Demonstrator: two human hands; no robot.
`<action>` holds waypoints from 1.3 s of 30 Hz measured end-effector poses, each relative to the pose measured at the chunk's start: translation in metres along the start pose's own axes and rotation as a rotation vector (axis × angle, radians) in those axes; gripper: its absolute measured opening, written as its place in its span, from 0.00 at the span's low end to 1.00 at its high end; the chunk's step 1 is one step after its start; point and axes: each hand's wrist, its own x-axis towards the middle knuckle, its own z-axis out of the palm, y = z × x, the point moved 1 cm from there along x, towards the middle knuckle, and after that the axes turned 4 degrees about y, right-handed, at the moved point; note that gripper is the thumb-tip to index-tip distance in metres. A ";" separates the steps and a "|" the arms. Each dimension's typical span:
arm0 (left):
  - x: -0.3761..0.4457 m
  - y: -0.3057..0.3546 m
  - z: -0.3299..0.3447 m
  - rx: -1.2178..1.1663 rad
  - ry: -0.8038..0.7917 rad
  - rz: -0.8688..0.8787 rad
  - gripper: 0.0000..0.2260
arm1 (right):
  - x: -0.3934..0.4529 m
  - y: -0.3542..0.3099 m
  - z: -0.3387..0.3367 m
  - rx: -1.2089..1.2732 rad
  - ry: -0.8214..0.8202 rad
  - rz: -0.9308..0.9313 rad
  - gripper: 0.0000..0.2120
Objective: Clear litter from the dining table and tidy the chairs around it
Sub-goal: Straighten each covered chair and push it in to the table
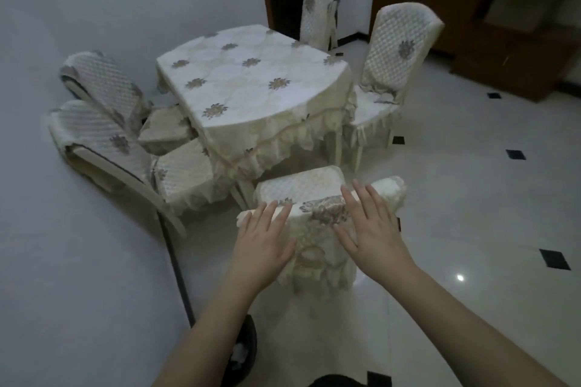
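Reaching toward the near chair (317, 198), you had both hands out flat, palms down. Your left hand (265, 237) hovered over or rested on the left end of its back; your right hand (371, 229) did the same toward the right end. All your fingers were straight and spread; nothing was pinched or gripped. Whether the palms actually pressed the cover could not be told.

The chair's seat lay just beyond your fingertips, tucked partly under the frilled edge of the table (251, 85), which stood farther out past them. No litter showed on the tablecloth, so the clearing part looked done and you seemed to be on the chairs. A bin (243, 352) with something white in it sat back by your left forearm.

Two chairs (103, 122) stood well off to the left of your left fingers, angled and crowded against each other. The right chair (393, 72) stood beyond your right fingers, close to the table; a far chair (317, 16) stood behind the table.

The next move probably called for curling your fingers over the chair back and pushing it squarely in, both hands evenly so it did not twist. After that, the left pair likely needed straightening.
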 end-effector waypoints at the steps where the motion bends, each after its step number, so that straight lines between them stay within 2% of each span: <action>1: 0.004 0.011 0.002 -0.019 -0.003 -0.016 0.29 | -0.001 0.009 -0.005 -0.001 0.007 -0.003 0.31; 7: 0.021 0.057 0.026 -0.033 -0.067 -0.058 0.31 | -0.004 0.067 -0.019 0.008 -0.004 0.000 0.31; 12: 0.026 0.064 0.033 0.026 -0.086 -0.113 0.33 | -0.001 0.078 -0.009 0.034 -0.063 -0.037 0.33; 23: 0.049 0.006 0.062 0.061 -0.031 -0.217 0.34 | 0.045 0.061 0.038 0.030 -0.141 -0.111 0.34; 27: 0.058 -0.029 0.074 0.076 -0.127 -0.222 0.39 | 0.074 0.069 0.067 -0.083 -0.201 -0.093 0.36; 29: 0.061 -0.041 0.082 0.078 -0.184 -0.200 0.41 | 0.081 0.073 0.084 -0.169 -0.307 -0.100 0.37; 31: 0.066 -0.051 0.094 0.027 -0.235 -0.157 0.39 | 0.085 0.074 0.098 -0.200 -0.365 -0.088 0.34; 34: 0.075 -0.066 0.110 -0.116 -0.190 -0.071 0.30 | 0.086 0.078 0.110 -0.186 -0.294 -0.087 0.28; 36: 0.079 -0.074 0.114 -0.189 -0.132 -0.009 0.24 | 0.086 0.081 0.114 -0.167 -0.218 -0.106 0.27; 39: 0.087 -0.083 0.120 -0.211 -0.142 0.087 0.20 | 0.087 0.087 0.117 -0.122 -0.207 -0.116 0.27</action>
